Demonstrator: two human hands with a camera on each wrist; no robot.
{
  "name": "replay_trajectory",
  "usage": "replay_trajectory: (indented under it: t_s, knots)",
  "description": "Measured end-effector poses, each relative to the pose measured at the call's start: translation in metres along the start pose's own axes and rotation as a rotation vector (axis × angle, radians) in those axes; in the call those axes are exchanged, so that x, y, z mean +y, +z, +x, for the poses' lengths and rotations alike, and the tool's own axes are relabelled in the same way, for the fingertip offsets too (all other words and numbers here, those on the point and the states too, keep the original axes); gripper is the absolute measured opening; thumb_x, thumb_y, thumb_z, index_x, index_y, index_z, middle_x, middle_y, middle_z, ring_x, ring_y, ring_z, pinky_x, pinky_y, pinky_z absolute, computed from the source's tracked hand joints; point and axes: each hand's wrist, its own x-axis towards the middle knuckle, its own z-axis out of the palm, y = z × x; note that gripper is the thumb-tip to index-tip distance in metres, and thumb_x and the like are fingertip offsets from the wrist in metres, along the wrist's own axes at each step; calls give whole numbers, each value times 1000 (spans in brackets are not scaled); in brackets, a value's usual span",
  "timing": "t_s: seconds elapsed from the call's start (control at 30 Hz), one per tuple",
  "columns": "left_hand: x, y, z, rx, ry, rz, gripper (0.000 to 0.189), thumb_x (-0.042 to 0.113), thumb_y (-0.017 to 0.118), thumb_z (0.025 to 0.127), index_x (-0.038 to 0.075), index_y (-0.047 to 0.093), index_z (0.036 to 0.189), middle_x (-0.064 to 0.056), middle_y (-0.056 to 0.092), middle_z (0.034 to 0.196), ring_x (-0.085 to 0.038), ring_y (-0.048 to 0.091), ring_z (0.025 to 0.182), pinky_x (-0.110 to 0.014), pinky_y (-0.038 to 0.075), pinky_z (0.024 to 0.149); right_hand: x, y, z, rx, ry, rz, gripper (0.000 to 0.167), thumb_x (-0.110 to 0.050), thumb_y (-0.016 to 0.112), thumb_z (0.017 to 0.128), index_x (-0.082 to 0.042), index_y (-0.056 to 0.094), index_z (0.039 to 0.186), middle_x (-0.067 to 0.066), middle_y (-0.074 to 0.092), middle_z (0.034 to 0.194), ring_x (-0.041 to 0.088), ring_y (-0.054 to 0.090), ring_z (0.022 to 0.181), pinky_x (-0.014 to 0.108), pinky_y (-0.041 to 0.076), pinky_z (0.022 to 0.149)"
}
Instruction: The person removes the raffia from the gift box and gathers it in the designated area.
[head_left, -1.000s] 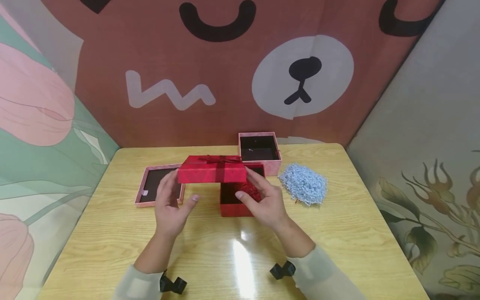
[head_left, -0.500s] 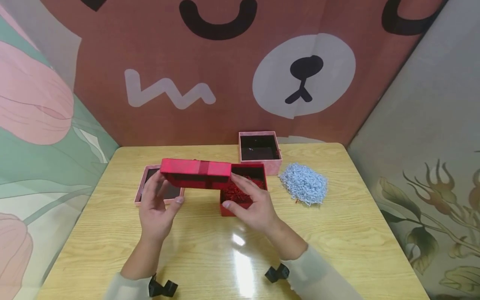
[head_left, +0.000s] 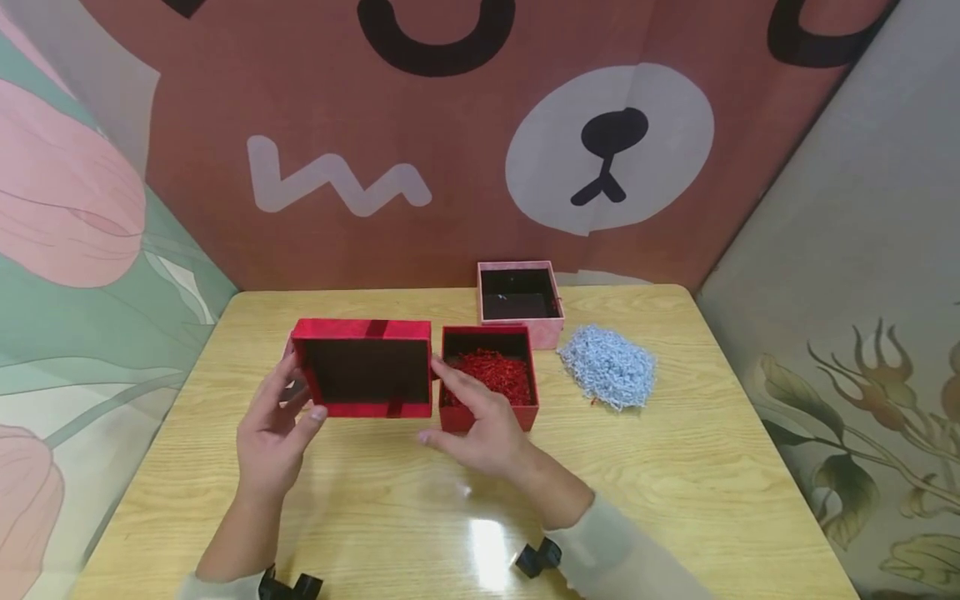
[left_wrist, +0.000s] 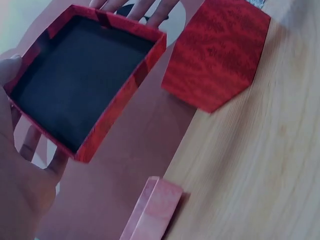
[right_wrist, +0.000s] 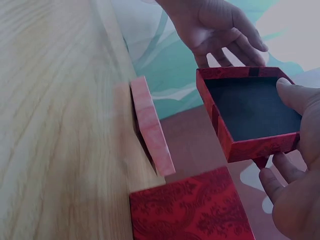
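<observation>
A red box lid (head_left: 363, 329) with a dark ribbon is tipped up above the table, its black inside facing me. My left hand (head_left: 270, 442) grips its left edge, thumb at the lower front corner. At the right edge my right hand (head_left: 487, 437) holds the lid with its fingers; in the head view that thumb stands off below the corner. Just right of the lid stands the open red box (head_left: 487, 419), with red shredded paper (head_left: 495, 375) inside. Both wrist views show the lid's rim (left_wrist: 115, 112) between the two hands.
An open pink box (head_left: 543, 335) with a dark inside stands behind the red box. Blue shredded paper (head_left: 607, 368) lies in a heap to the right. The pink lid (right_wrist: 150, 125) lies at the left, mostly hidden behind the red lid in the head view.
Both hands have carried the red lid left, away from over the red box. It has turned from top side up to show its black inside, and now covers the pink lid.
</observation>
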Motion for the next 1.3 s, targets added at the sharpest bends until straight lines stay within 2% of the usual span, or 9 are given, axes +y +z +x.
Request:
replay_trajectory:
  t_s: [0.23, 0.33, 0.47, 0.57, 0.67, 0.8, 1.0, 1.13, 1.3]
  knots:
    - [8, -22, -10, -35, -148, -53, 66, -26, 56, 89, -15, 36, 151, -22, 56, 138, -30, 49, 120, -27, 56, 96, -7, 10, 1, -140, 97, 12, 105, -35, 91, 82, -33, 28, 165, -14, 36, 164, 16, 43, 146, 43, 47, 113]
    - [13, -30, -13, -37, -218, -69, 67, -29, 51, 89, -15, 34, 152, -20, 57, 136, -28, 48, 121, -26, 58, 93, -8, 14, 1, -183, 108, -3, 107, -39, 90, 81, -34, 24, 166, -16, 30, 166, 15, 49, 141, 40, 48, 111]
    - [16, -40, -17, -41, -284, -72, 66, -25, 54, 93, -14, 32, 154, -16, 55, 145, -27, 47, 126, -27, 59, 93, -11, 19, 1, -234, 131, -23, 113, -43, 91, 78, -35, 20, 166, -17, 25, 167, 15, 58, 130, 36, 52, 106]
    - [20, -48, -21, -31, -361, -25, 66, -22, 55, 94, -10, 33, 155, -9, 55, 149, -23, 47, 129, -25, 57, 94, -13, 23, 1, -273, 149, -43, 120, -42, 93, 75, -36, 16, 166, -18, 21, 168, 17, 57, 133, 40, 49, 110]
    - [26, -56, -25, -27, -445, 26, 67, -24, 51, 94, -6, 34, 157, -3, 58, 146, -18, 52, 126, -24, 58, 92, -14, 30, 1, -308, 149, -88, 125, -41, 94, 74, -35, 11, 167, -17, 17, 169, 17, 53, 138, 42, 44, 115]
    - [30, -67, -29, -71, -502, 47, 73, -26, 52, 92, -4, 33, 158, -3, 59, 143, -14, 61, 118, -24, 59, 90, -14, 37, 1, -349, 172, -122, 126, -42, 93, 75, -35, 7, 167, -17, 14, 169, 17, 53, 138, 38, 44, 115]
    - [35, -81, -35, -154, -565, 67, 87, -30, 59, 86, 0, 27, 162, -7, 52, 149, -14, 67, 115, -27, 60, 89, -13, 49, 1, -380, 213, -146, 118, -42, 89, 81, -35, 8, 166, -14, 17, 168, 17, 38, 148, 35, 38, 118]
    - [37, -86, -39, -167, -615, 141, 94, -28, 67, 83, 4, 29, 163, -5, 50, 153, -12, 64, 117, -27, 60, 89, -12, 56, 0, -389, 224, -171, 115, -43, 88, 82, -31, 11, 167, -10, 21, 168, 17, 37, 148, 34, 36, 119]
    - [39, -92, -44, -192, -699, 351, 101, -15, 80, 81, 16, 31, 164, 7, 46, 157, -5, 63, 115, -18, 56, 91, -12, 66, 0, -411, 249, -171, 114, -45, 87, 83, -29, 12, 167, -8, 21, 168, 19, 38, 147, 32, 34, 120]
